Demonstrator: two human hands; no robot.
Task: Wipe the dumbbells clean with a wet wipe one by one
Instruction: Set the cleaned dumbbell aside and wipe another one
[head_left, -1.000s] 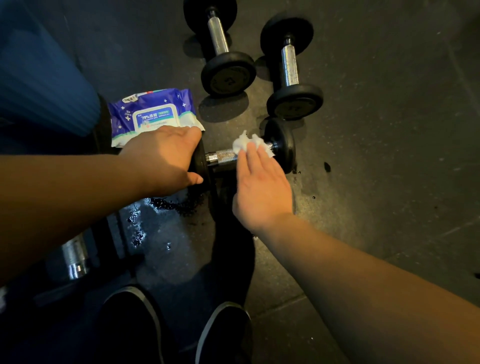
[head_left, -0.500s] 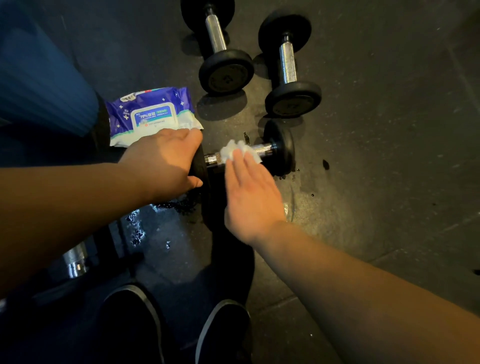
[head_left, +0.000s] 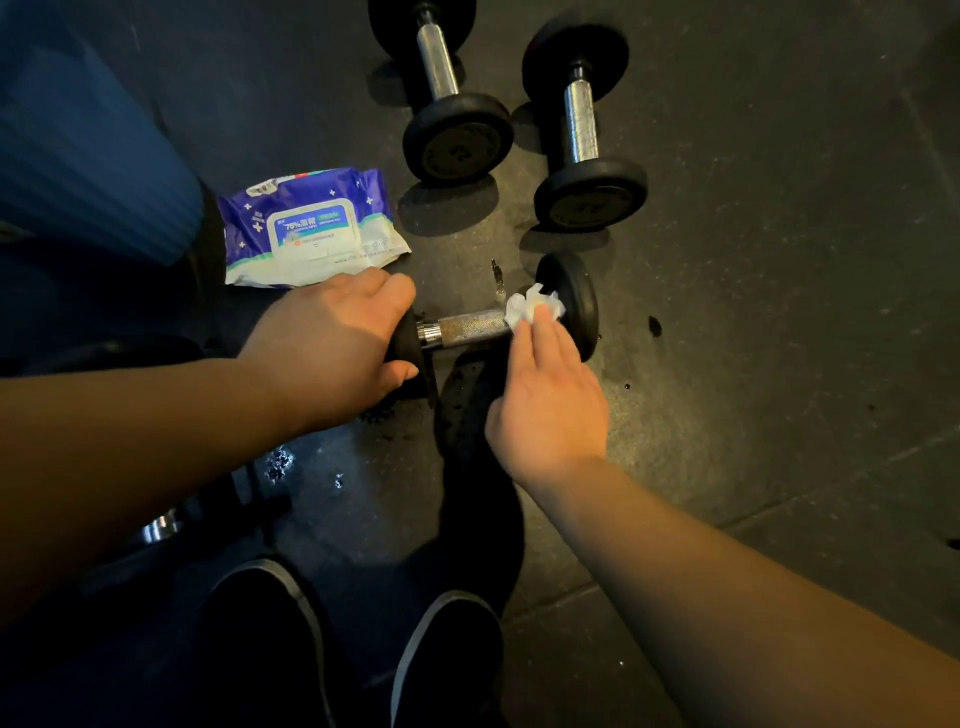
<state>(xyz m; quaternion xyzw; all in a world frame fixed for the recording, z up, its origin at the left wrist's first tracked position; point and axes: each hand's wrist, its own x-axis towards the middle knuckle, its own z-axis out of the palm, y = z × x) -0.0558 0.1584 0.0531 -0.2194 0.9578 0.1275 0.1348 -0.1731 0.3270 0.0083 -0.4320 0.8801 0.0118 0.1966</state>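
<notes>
At the bottom of the frame two dark shoes with pale rims (head_left: 363, 649) point up the picture, planted on the dark rubber floor (head_left: 779, 312), which shows wet patches at lower left.

Just above them, at frame centre, lies the black-ended dumbbell with a knurled chrome handle (head_left: 470, 328), set crosswise. The left hand (head_left: 332, 343) has its fingers curled over the left weight, seemingly to stop the dumbbell rolling under the rubbing. The right hand (head_left: 545, 395) has its fingers nearly straight, pressing a crumpled white wet wipe (head_left: 532, 307) against the right end of the handle, where it meets the right weight; the bar to the left of the wipe is bare.

At left centre lies one blue and white soft pack of wet wipes (head_left: 311, 228), close to the left hand, probably kept within reach for a fresh sheet.

In the upper centre two more black dumbbells with chrome handles (head_left: 441, 78) (head_left: 579, 124) lie side by side, pointing up the frame, apart from the one in hand, likely sorted from it. That makes three full dumbbells; a chrome glint at lower left may be a fourth, though I cannot tell.
</notes>
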